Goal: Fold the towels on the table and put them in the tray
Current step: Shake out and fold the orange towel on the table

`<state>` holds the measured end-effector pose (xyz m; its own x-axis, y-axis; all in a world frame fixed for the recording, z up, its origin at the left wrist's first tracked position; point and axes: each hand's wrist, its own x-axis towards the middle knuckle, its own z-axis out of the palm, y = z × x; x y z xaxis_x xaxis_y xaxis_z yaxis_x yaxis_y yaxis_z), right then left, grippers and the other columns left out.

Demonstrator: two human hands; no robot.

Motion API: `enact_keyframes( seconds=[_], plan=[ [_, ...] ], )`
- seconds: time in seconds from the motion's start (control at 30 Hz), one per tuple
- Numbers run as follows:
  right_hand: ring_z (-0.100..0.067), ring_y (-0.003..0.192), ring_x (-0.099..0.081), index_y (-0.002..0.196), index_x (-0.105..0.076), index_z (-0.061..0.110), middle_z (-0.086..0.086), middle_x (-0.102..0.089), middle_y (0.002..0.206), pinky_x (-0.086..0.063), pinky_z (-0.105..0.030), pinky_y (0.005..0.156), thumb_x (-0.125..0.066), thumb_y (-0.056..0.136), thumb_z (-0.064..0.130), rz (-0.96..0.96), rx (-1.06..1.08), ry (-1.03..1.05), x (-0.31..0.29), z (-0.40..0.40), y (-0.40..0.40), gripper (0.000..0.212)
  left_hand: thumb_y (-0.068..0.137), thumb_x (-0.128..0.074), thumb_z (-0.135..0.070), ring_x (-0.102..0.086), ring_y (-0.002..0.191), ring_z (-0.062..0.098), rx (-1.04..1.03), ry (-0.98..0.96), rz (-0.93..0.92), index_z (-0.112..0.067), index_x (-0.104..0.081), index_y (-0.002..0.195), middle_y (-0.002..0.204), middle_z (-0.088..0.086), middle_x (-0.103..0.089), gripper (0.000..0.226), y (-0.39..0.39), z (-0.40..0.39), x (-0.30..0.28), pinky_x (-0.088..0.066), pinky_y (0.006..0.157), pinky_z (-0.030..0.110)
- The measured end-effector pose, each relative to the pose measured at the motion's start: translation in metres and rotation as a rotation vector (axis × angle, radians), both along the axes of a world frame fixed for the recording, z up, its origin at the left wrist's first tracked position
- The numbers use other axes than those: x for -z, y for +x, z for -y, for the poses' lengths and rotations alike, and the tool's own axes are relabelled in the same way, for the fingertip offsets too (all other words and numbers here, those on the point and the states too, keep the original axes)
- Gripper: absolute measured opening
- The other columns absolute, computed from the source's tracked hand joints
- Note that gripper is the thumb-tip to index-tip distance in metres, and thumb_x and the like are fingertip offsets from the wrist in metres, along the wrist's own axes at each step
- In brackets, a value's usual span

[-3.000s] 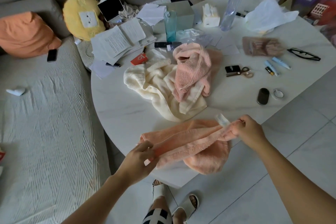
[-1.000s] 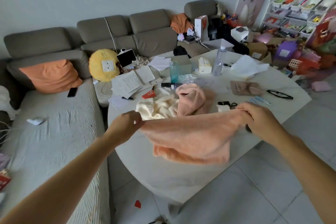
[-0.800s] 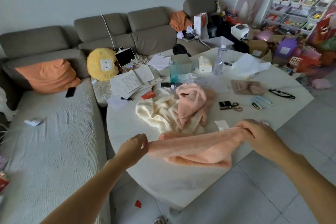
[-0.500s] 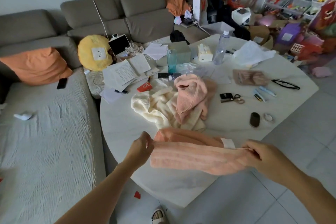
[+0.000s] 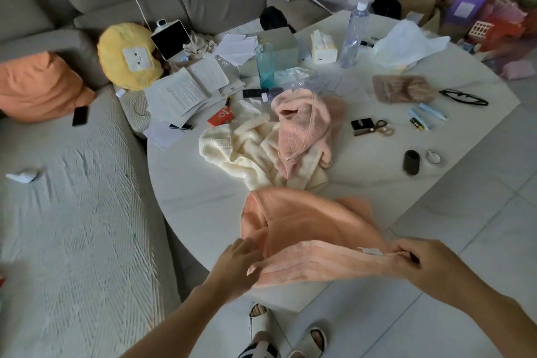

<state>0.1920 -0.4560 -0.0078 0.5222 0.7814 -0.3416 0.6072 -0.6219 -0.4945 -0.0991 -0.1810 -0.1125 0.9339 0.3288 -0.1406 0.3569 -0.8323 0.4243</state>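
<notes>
An orange towel point(image 5: 308, 229) lies half spread on the near edge of the round white table point(image 5: 191, 189), its near edge lifted. My left hand point(image 5: 235, 266) grips that edge at its left end, and my right hand point(image 5: 427, 264) pinches the right end beside a white label. Behind it a cream towel point(image 5: 241, 148) lies crumpled, with a pink towel point(image 5: 302, 125) heaped on top of it. No tray is recognisable in view.
Papers point(image 5: 186, 90), a teal bottle point(image 5: 265, 65), a clear bottle point(image 5: 353, 35), a tissue box point(image 5: 322, 48), scissors point(image 5: 377, 128), glasses point(image 5: 463, 97) and small items clutter the table's far half. A grey sofa point(image 5: 72, 212) runs along the left. My slippered feet point(image 5: 261, 325) stand below the table edge.
The orange towel was held up stretched in the air, then lowered; its far part now rests on the table. Both hands have come down and nearer to me, still holding its edge.
</notes>
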Motion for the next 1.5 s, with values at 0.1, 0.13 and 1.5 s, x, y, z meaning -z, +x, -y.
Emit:
enact_keyframes(
  seconds=[0.1, 0.13, 1.5],
  plan=[
    [-0.006, 0.051, -0.040, 0.073, -0.055, 0.015, -0.004, -0.055, 0.064, -0.032, -0.026, 0.050, -0.059, 0.086, 0.025, -0.018, 0.045, -0.002, 0.007, 0.002, 0.004, 0.017, 0.079, -0.067, -0.030, -0.061, 0.092, 0.013, 0.195, 0.057, 0.079, -0.027, -0.071, 0.090, 0.101, -0.009, -0.066, 0.012, -0.010, 0.007, -0.008, -0.054, 0.079, 0.032],
    [-0.007, 0.051, -0.040, 0.073, -0.055, 0.016, -0.004, -0.054, 0.064, -0.031, -0.025, 0.049, -0.059, 0.086, 0.025, -0.025, 0.050, 0.004, 0.008, 0.002, 0.004, 0.017, 0.078, -0.066, -0.029, -0.061, 0.088, 0.012, 0.286, 0.050, 0.068, -0.027, -0.067, 0.087, 0.096, -0.009, -0.065, 0.010, -0.014, 0.011, -0.008, -0.055, 0.077, 0.031],
    [0.001, 0.082, -0.063, 0.097, -0.067, 0.031, 0.020, -0.068, 0.086, -0.051, -0.023, 0.063, -0.057, 0.092, 0.025, 0.068, 0.281, 0.647, -0.086, -0.047, 0.055, 0.013, 0.068, -0.050, 0.024, -0.062, 0.076, 0.009, -0.490, -0.570, 0.377, -0.032, -0.070, 0.076, 0.081, -0.009, -0.069, 0.061, 0.045, -0.037, -0.185, -0.048, 0.069, 0.017]
  ],
)
